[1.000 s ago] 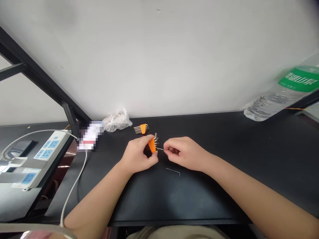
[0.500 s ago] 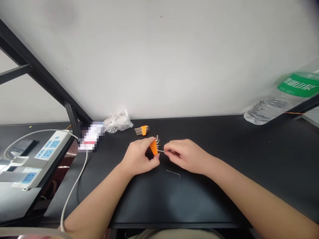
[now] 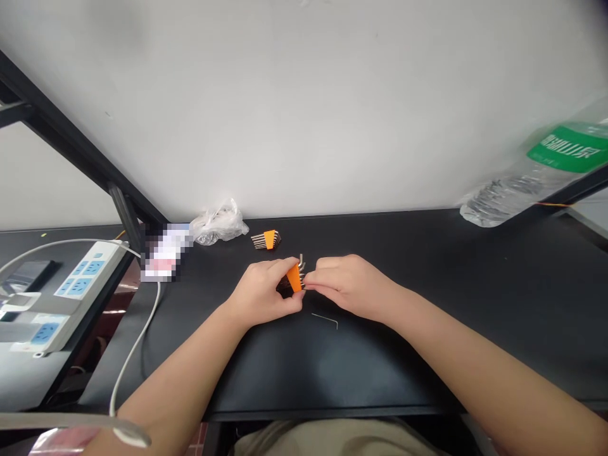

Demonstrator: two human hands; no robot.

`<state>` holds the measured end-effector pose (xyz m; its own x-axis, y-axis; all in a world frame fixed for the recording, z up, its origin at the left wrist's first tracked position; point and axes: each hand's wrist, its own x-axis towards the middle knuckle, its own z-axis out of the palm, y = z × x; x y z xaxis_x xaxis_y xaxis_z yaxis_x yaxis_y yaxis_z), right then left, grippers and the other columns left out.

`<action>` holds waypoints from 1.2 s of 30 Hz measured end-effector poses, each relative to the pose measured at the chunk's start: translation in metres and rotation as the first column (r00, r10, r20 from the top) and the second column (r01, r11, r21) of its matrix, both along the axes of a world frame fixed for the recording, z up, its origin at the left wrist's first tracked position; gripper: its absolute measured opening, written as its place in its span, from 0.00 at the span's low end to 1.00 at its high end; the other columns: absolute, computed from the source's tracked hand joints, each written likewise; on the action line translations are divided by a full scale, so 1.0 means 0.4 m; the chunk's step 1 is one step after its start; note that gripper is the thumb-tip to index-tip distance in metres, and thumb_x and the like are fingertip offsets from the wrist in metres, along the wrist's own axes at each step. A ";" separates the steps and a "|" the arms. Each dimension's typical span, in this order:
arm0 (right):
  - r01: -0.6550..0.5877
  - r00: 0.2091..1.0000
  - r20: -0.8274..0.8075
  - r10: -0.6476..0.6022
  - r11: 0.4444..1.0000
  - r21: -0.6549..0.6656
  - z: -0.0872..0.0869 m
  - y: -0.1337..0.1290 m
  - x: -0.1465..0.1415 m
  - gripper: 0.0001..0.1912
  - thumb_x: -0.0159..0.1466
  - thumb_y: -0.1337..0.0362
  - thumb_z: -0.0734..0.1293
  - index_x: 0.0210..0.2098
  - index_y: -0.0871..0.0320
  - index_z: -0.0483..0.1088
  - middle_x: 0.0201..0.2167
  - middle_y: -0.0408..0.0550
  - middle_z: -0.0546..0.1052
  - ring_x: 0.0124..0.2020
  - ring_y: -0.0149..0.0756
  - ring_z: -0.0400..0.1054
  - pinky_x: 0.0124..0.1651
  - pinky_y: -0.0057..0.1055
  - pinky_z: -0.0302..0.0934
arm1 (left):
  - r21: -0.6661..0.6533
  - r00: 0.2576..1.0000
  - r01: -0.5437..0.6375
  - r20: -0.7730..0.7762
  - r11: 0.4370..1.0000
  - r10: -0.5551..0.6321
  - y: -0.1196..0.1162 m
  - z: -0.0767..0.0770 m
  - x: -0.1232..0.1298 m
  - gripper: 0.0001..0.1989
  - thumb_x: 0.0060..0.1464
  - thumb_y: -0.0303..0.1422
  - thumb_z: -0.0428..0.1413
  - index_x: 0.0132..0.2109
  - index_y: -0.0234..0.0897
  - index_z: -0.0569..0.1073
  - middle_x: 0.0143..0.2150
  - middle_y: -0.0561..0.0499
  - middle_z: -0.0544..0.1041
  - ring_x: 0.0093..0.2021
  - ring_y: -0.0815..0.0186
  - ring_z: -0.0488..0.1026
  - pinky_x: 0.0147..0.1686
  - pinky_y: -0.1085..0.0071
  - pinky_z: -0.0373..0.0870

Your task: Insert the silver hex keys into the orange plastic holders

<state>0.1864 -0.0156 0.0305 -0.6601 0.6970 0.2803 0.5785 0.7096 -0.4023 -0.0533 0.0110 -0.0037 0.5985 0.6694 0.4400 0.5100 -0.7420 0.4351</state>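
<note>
Wrist angled inward, the left hand (image 3: 266, 291) grips an orange holder (image 3: 295, 277) between the tabletop's (image 3: 437, 259) far and near edges. The right hand (image 3: 351, 285), fingers curled, touches the bent metal keys (image 3: 301, 263); whether it pinches 1 is hidden. A thin L-shaped wrench (image 3: 327, 318) lies nearer the front edge.

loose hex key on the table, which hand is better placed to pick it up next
Probably the right hand: the loose hex key lies on the near side of its fingers. The left hand grips the orange holder between thumb and finger, while the right only has fingertips at the bent keys.
</note>
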 end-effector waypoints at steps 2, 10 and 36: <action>0.014 0.992 -0.122 -0.028 0.994 -0.112 -0.006 0.002 -0.012 0.09 0.73 0.65 0.63 0.40 0.55 0.75 0.31 0.43 0.76 0.30 0.30 0.66 0.34 0.28 0.57 | -0.031 1.000 0.009 0.016 0.999 -0.008 -0.005 0.003 0.007 0.20 0.54 0.35 0.60 0.55 0.40 0.73 0.34 0.54 0.79 0.30 0.67 0.74 0.34 0.70 0.72; 0.080 0.906 -0.393 -0.158 0.975 -0.208 -0.028 -0.003 -0.046 0.08 0.73 0.65 0.64 0.41 0.55 0.77 0.34 0.45 0.79 0.31 0.32 0.72 0.37 0.30 0.66 | -0.047 0.975 -0.170 0.135 0.984 0.175 0.001 -0.008 0.002 0.22 0.52 0.36 0.64 0.54 0.39 0.75 0.37 0.53 0.82 0.32 0.67 0.77 0.36 0.70 0.75; 0.146 0.982 0.148 -0.117 0.967 -0.209 0.004 -0.028 -0.013 0.07 0.61 0.74 0.64 0.30 0.56 0.64 0.29 0.42 0.71 0.28 0.31 0.62 0.31 0.28 0.53 | -0.046 0.961 -0.206 0.177 0.977 0.211 0.012 -0.006 -0.014 0.24 0.51 0.33 0.62 0.56 0.37 0.76 0.41 0.50 0.83 0.34 0.63 0.79 0.39 0.66 0.79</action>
